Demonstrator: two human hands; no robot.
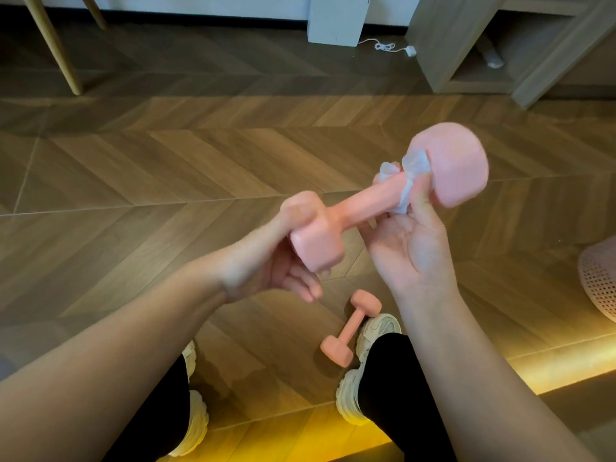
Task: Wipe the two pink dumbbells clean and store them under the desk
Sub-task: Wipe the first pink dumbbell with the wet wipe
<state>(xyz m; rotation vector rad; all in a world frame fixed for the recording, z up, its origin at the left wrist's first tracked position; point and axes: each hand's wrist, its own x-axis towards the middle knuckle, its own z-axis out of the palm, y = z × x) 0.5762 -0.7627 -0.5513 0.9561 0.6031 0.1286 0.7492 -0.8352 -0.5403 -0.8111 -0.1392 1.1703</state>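
I hold one pink dumbbell in the air, tilted up to the right. My left hand grips its near, lower head. My right hand holds a white wipe wrapped round the handle just below the far head, thumb and fingers pinching it. The second pink dumbbell lies on the wooden floor beside my right shoe.
A grey desk frame with an open space under it stands at the back right. A white box with a cable sits against the wall. Wooden chair legs stand back left. A pink perforated basket is at the right edge.
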